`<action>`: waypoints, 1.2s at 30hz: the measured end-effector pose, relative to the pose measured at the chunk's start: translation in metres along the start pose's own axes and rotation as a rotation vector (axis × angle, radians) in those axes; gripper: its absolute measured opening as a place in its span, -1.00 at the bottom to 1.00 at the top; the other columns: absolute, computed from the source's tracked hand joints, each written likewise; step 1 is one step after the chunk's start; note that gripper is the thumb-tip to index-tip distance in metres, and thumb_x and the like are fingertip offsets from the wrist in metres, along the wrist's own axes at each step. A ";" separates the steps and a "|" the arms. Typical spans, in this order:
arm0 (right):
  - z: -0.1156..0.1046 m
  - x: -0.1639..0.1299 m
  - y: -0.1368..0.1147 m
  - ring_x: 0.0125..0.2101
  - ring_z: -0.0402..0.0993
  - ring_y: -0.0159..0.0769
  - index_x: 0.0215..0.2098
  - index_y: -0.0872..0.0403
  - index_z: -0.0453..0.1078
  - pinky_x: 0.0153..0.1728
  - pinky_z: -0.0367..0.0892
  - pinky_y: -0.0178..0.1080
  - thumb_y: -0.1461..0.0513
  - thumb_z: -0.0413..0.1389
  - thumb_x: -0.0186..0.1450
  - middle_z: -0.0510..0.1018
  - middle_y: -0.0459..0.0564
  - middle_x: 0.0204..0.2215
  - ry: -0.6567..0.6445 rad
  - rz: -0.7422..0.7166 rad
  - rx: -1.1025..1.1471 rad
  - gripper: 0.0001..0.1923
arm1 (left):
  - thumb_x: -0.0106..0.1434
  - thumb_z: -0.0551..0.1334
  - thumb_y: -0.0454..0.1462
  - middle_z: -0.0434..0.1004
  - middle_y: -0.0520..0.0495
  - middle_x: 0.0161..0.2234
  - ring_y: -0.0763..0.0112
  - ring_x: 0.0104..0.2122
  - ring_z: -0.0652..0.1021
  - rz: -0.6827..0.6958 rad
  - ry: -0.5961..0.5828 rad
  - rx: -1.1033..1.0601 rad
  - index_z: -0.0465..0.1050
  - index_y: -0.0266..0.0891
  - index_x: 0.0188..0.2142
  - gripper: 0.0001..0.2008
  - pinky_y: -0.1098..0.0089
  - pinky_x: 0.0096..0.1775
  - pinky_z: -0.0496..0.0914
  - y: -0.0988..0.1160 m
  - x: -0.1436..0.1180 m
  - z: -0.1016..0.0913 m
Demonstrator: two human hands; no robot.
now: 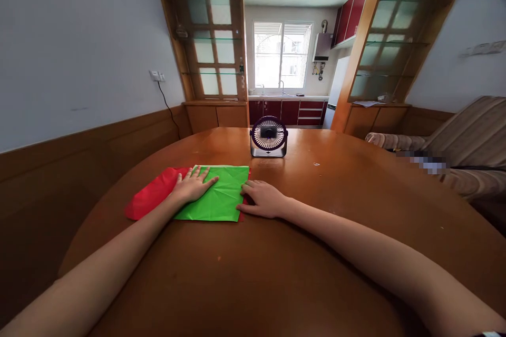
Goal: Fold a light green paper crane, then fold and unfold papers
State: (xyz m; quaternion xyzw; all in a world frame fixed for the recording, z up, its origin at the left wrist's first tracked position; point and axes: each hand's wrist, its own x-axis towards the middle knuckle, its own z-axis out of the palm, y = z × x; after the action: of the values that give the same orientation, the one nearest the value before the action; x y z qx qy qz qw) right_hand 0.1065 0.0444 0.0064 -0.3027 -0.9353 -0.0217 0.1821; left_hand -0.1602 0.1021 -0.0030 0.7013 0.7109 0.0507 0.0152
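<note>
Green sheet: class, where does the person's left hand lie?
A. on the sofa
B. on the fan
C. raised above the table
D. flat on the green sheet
D: the left hand lies flat, fingers spread, on the green sheet, which lies over a red sheet.

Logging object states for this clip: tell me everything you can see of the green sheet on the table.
The green sheet is a thin, bright green rectangle, paper or cloth by its look, with faint creases. It lies flat on the round wooden table, on top of a red sheet that sticks out at its left and shows as a thin strip along its right edge. The left hand rests palm down on its left part; the right hand presses its right edge.
</note>
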 end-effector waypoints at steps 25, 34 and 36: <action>0.025 0.013 -0.007 0.34 -0.17 0.01 0.32 0.42 -0.05 0.31 -0.20 -0.03 -0.15 -0.26 0.37 -0.03 0.33 0.32 -0.134 0.346 0.031 -0.13 | 0.34 -0.24 0.08 -0.15 -0.14 0.36 0.06 0.33 -0.01 -0.172 0.073 0.042 -0.11 -0.27 0.35 -0.28 -0.05 0.26 -0.10 -0.024 -0.006 0.001; -0.044 -0.137 -0.004 -0.22 0.49 -0.21 -0.23 0.09 0.43 -0.14 0.35 -0.14 0.14 -0.16 0.42 0.57 0.09 -0.25 0.194 0.311 0.055 -0.65 | 0.37 -0.09 -0.15 0.18 -0.34 0.25 0.04 0.22 0.25 -0.047 0.569 0.087 0.28 -0.37 0.17 -0.50 -0.01 0.21 0.01 -0.003 -0.031 -0.045; -0.057 -0.157 0.002 -0.38 0.44 -0.27 -0.38 0.07 0.37 -0.31 0.34 -0.20 0.16 -0.14 0.41 0.52 0.03 -0.41 0.253 0.329 0.032 -0.67 | 0.37 -0.08 -0.18 0.42 -0.25 0.08 0.12 0.07 0.42 0.111 0.740 0.038 0.41 -0.29 0.01 -0.59 0.07 0.12 0.19 0.020 -0.046 -0.060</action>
State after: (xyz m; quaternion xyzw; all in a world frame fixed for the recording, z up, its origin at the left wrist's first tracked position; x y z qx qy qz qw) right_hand 0.2443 -0.0504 0.0033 -0.4431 -0.8432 -0.0148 0.3039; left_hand -0.1454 0.0531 0.0566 0.6731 0.6303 0.2879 -0.2585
